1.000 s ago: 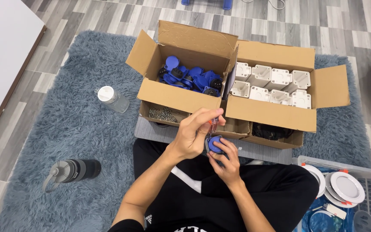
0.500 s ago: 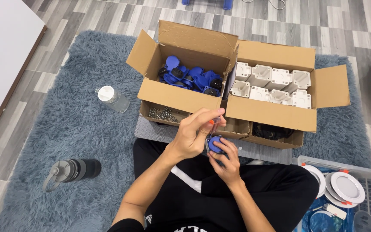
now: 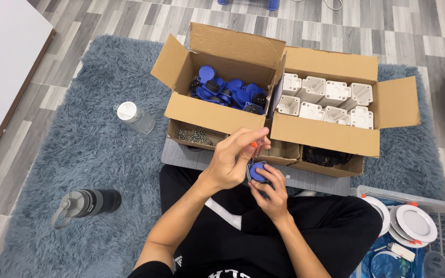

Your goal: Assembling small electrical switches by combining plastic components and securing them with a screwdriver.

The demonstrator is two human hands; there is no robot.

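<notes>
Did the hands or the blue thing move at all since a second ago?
Hardly. The left hand still pinches the orange-handled tool over the blue part, and the right hand still holds that part from below. The cardboard boxes, both bottles and the rug sit just where they were.

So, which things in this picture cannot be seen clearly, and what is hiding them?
- Blue part: head view, mostly covered by the fingers of both hands; its shape is unclear.
- Orange-handled tool: head view, only a bit shows inside the left hand; its tip is hidden.
- Right hand: its palm faces away.
- Crate of white round discs: cut off by the bottom and right edges.
- Small metal pieces: too small to tell apart.
</notes>
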